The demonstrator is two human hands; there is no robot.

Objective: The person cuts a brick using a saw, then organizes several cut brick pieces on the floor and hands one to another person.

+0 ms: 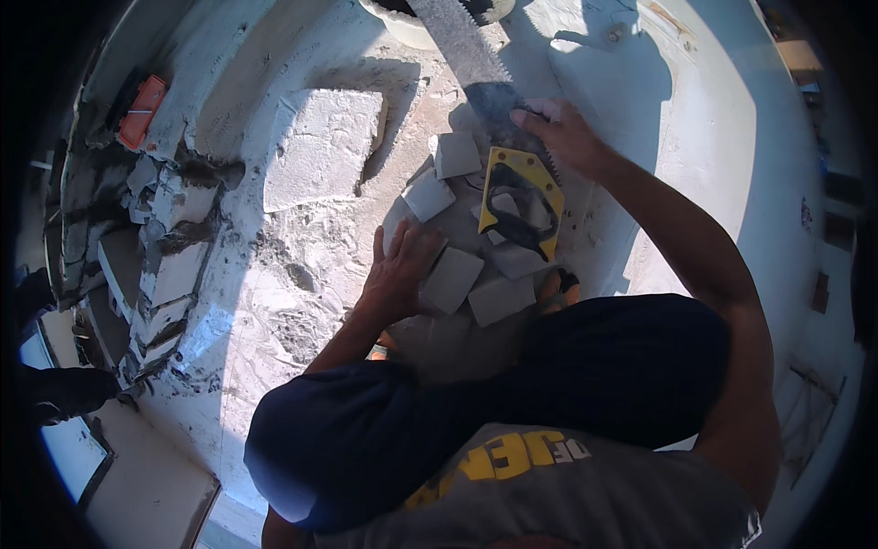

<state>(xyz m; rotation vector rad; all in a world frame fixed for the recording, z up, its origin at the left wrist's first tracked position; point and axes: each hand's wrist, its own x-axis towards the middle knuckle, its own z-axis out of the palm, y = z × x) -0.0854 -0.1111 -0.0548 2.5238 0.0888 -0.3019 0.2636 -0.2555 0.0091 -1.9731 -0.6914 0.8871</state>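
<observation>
My right hand grips a hand saw by its blade, close to the yellow and black handle. The handle points back toward me over the small blocks, and the toothed grey blade reaches away to the far bucket. Fingers spread, my left hand rests low beside a cut grey block; whether it presses on the block or the floor I cannot tell. More small blocks lie around the saw handle: one nearer my knees, a pale one and another behind it.
A large whitish slab lies on the dusty floor to the far left. At the far edge stands a round bucket, partly behind the blade. Broken blocks are piled at the left, near an orange object. A pale wall rises at the right.
</observation>
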